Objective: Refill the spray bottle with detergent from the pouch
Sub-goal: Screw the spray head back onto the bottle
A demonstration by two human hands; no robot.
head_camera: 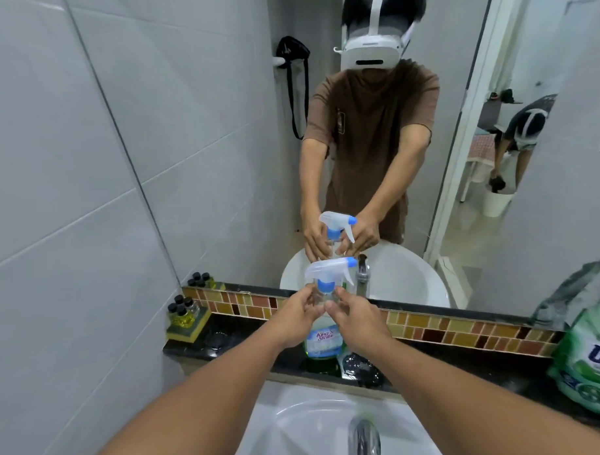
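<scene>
A clear spray bottle with a blue label stands upright on the black ledge behind the sink. Its white trigger head with a blue nozzle is screwed on top. My left hand and my right hand both wrap the bottle's shoulder from either side, just under the blue collar. The green detergent pouch stands at the ledge's far right, cut off by the frame edge and apart from both hands.
A mirror above the ledge reflects a person, the bottle and a second person in a doorway. Small dark-capped bottles on a yellow sponge sit at the ledge's left. A crumpled dark thing lies right of the bottle. White sink and tap below.
</scene>
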